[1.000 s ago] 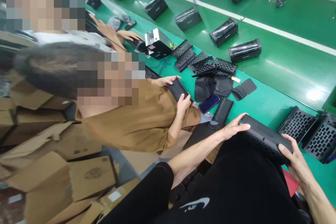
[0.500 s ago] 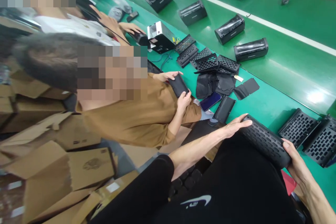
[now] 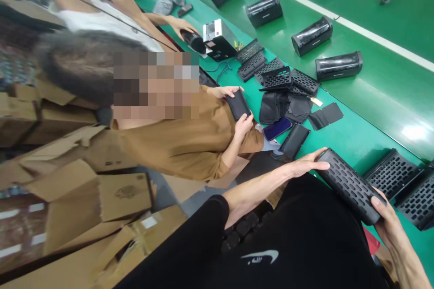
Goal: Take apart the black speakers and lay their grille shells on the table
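My left grip (image 3: 307, 163) and right grip (image 3: 389, 221) pinch 1 black slotted casing (image 3: 349, 185) at its 2 ends, before my shirt (image 3: 322, 235) by the table (image 3: 352, 137), presumably to steady it with the slots facing me. Beyond it sit at least 2 slotted panels (image 3: 393, 171), likely for easy reach; farther left, 1 phone (image 3: 277, 129) and 1 co-worker (image 3: 190, 153) holding 1 black case (image 3: 238, 104).

Bright light leaves a white glare on the glossy green surface (image 3: 383, 95) at right, while the cartons (image 3: 18, 122) toward the left edge look smeared and stretched.
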The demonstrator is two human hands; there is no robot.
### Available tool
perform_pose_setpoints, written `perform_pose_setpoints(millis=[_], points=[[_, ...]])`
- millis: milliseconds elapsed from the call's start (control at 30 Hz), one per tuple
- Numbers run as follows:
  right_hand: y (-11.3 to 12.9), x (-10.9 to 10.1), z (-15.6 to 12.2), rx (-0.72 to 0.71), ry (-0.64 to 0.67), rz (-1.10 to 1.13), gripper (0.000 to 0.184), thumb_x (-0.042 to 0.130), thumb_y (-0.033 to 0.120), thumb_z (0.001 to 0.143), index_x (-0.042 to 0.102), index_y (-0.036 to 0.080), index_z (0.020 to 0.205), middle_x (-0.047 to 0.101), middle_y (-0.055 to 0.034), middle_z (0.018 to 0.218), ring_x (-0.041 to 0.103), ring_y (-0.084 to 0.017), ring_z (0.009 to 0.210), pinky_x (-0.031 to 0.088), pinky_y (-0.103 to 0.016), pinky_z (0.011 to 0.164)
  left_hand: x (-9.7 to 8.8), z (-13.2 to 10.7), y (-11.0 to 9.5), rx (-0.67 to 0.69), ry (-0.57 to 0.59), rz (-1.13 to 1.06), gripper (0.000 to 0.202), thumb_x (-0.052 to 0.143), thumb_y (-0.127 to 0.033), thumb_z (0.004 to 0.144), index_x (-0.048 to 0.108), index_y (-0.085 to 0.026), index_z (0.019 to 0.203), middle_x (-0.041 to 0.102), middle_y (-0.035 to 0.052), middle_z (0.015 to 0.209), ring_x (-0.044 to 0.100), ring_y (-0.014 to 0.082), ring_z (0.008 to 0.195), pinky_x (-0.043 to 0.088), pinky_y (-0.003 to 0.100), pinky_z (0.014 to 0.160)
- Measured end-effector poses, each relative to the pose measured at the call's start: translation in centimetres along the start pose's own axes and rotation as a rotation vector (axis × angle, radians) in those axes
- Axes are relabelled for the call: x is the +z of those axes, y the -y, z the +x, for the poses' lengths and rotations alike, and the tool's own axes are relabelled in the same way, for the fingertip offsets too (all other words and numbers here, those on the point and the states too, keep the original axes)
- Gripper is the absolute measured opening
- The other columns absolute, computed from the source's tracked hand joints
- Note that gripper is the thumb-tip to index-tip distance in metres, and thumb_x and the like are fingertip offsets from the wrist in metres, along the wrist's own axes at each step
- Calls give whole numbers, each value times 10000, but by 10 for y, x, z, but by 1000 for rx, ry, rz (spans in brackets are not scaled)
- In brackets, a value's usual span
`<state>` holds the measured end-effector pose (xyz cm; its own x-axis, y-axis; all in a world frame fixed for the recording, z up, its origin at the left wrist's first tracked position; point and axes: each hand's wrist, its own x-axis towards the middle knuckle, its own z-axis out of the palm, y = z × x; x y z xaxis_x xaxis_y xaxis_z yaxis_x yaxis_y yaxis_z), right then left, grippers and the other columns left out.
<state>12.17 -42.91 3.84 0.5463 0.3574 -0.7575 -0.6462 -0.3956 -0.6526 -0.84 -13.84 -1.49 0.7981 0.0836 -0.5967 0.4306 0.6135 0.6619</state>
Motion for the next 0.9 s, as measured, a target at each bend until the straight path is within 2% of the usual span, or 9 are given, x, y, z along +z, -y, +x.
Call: perform_pose_setpoints(millis=[100, 267, 333, 400, 467, 533, 633, 733, 900], points=[[-1, -5, 0, 18, 5, -4, 552, 835, 614, 802, 700, 306, 1239, 769, -55, 1210, 702, -350, 1158, 557, -503, 1037, -2, -2, 6, 47, -15, 30, 1154, 995, -511, 634, 487, -243, 1636, 577, 144, 1607, 494, 379, 1524, 345, 546, 1286], [-6, -15, 22, 16, -12, -31, 563, 837, 609, 791, 704, 317, 1254, 763, -52, 1257, 648, -399, 1291, 474, -573, 1164, -11, 4, 16, 136, -32, 149, 1111, 926, -579, 708, 451, -240, 1653, 639, 147, 1530, 650, 351, 1349, 511, 504, 1139], [5, -16, 42, 26, -51, -2, 544, 852, 597, 756, 727, 286, 1184, 768, -74, 1230, 624, -434, 1320, 418, -633, 1209, -25, 5, 13, 170, -212, 346, 870, 813, -588, 833, 543, -243, 1585, 696, 128, 1448, 725, 292, 1191, 577, 433, 1022], [28, -13, 68, -6, -113, 66, 489, 856, 577, 738, 741, 273, 1104, 769, -91, 1214, 593, -457, 1356, 423, -683, 1193, -45, 3, 8, 188, -536, 569, 582, 664, -557, 955, 671, -223, 1431, 743, 109, 1328, 733, 250, 1086, 584, 393, 973], [62, -8, 100, -94, -144, 160, 450, 830, 559, 762, 731, 288, 1107, 753, -95, 1264, 557, -459, 1397, 476, -727, 1113, -69, -1, 4, 176, -810, 699, 420, 557, -483, 1024, 725, -200, 1285, 742, 115, 1266, 694, 256, 1129, 545, 406, 1042], [101, -2, 140, -186, -115, 246, 507, 781, 558, 784, 682, 319, 1220, 694, -93, 1407, 540, -457, 1412, 512, -759, 1008, -92, -4, 4, 144, -927, 748, 351, 514, -401, 1045, 718, -193, 1241, 719, 135, 1288, 638, 283, 1226, 477, 445, 1134], [155, -1, 203, -248, -199, 316, 681, 629, 633, 829, 559, 318, 1428, 588, -125, 1548, 560, -410, 1399, 540, -670, 983, -114, -3, 11, 83, -986, 826, 318, 505, -336, 1049, 702, -181, 1246, 717, 157, 1282, 620, 312, 1252, 440, 475, 1157], [188, -7, 250, -248, -312, 317, 644, 460, 636, 945, 500, 302, 1495, 549, -122, 1571, 567, -354, 1390, 553, -547, 980, -119, 2, 20, 52, -968, 888, 310, 492, -325, 1064, 699, -190, 1251, 738, 149, 1252, 650, 313, 1223, 469, 454, 1103], [194, -17, 261, -121, -427, 228, 617, 487, 660, 1055, 534, 209, 1473, 537, -169, 1510, 627, -339, 1255, 572, -522, 974, -115, 14, 29, 48, -927, 910, 295, 507, -345, 1070, 733, -220, 1210, 745, 124, 1219, 688, 302, 1163, 504, 415, 1017]])
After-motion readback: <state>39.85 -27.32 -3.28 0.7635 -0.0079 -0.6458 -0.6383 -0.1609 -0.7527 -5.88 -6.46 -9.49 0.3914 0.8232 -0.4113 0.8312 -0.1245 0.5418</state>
